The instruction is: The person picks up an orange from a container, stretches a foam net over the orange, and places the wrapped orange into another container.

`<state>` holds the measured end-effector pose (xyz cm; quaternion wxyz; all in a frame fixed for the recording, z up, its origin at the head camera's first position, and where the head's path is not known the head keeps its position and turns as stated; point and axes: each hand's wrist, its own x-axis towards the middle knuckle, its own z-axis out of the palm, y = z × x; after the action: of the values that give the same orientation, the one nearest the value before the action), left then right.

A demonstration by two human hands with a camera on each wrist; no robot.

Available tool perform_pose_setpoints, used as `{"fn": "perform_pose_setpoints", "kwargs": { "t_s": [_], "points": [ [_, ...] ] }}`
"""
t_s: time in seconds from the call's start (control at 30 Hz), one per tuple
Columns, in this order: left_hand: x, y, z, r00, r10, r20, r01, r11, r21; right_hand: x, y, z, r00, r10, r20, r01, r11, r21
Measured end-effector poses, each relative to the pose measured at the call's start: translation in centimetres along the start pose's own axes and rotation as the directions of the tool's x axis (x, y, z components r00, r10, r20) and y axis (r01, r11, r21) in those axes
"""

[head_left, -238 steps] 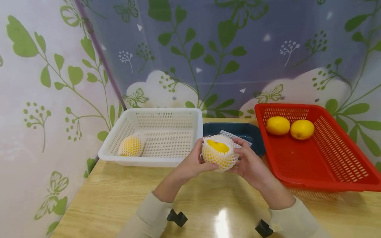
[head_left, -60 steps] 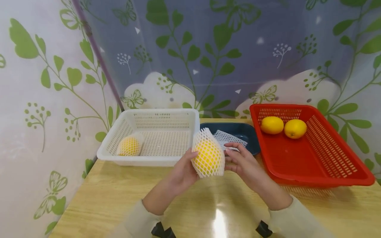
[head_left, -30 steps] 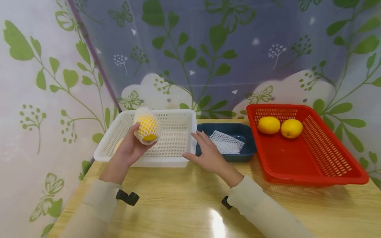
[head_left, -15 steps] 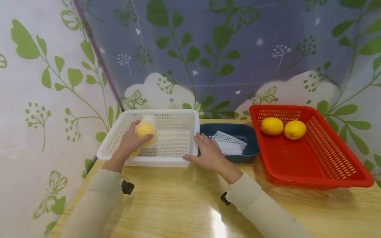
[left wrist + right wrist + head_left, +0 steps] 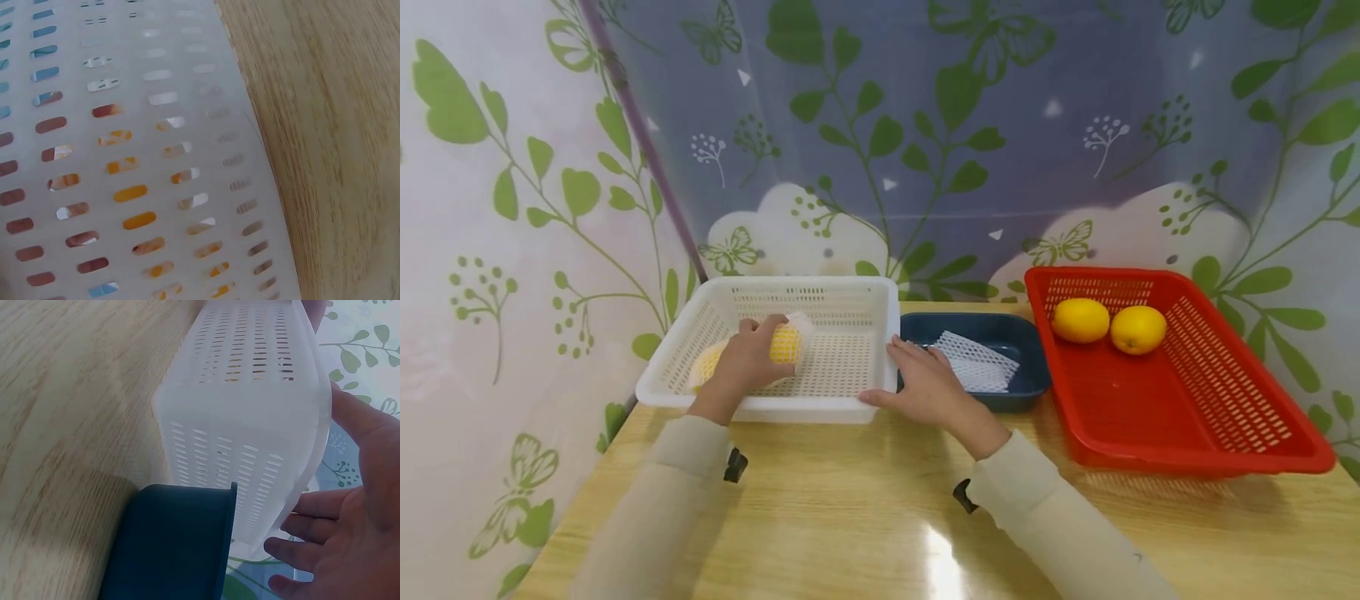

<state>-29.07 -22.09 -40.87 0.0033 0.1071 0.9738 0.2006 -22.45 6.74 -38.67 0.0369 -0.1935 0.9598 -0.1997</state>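
Fingers [image 5: 766, 328] of the left hand [image 5: 742, 360] are curled round a foam-netted lemon [image 5: 786, 346] inside the white basket [image 5: 816, 406], beside a second netted lemon [image 5: 705, 365]. The basket's right rim is touched by the right hand [image 5: 925, 387], its fingers extended. Right of that basket, foam nets [image 5: 977, 362] are held in a blue tray [image 5: 1000, 402] and, farther right, two bare lemons [image 5: 1080, 321] in a red basket [image 5: 1150, 408].

Behind the work you face a blue-violet backdrop [image 5: 831, 192] printed with green leaves [image 5: 958, 92], small white triangles and pale clouds [image 5: 1142, 225]. To your left, a whitish wall covering [image 5: 445, 333] bears leafy stems and butterflies. A purple strip [image 5: 650, 150] slants between them. Your wood-grained surface [image 5: 827, 500] shows a bright glare [image 5: 942, 558] near the bottom.
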Motion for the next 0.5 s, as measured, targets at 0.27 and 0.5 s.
{"fn": "perform_pose_setpoints", "kwargs": {
  "t_s": [0.27,0.5],
  "points": [
    [-0.21,0.49,-0.09,0.999,0.008,0.046,-0.012,0.997,0.071,0.02,-0.01,-0.12,1.000,-0.001,0.004,0.001,1.000,0.005],
    [-0.17,0.34,0.24,0.998,0.002,0.064,-0.007,0.997,0.080,-0.01,-0.02,-0.01,0.999,0.017,0.031,-0.018,1.000,0.015]
  ]
}}
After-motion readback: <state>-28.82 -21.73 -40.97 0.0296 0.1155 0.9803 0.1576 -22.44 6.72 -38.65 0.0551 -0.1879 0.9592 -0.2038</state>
